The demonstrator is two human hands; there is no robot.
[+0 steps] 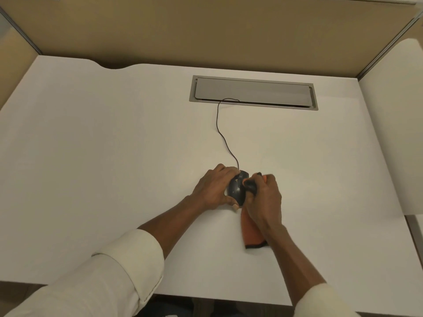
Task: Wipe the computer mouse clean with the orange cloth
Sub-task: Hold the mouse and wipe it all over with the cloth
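A black wired computer mouse (237,189) rests on the white desk (114,156), right of centre. My left hand (214,187) grips its left side, fingers over the front and thumb at the rear. My right hand (263,197) is closed on the orange cloth (251,234) and presses a bunched part of it against the mouse's right side. The cloth's free end, orange with a dark edge, trails on the desk under my right wrist. The mouse's black cable (223,133) runs away from me.
The cable goes into a grey cable hatch (253,91) set in the desk at the back. Beige partition walls (206,30) enclose the desk at the back and both sides. The desk's near edge lies just below my forearms.
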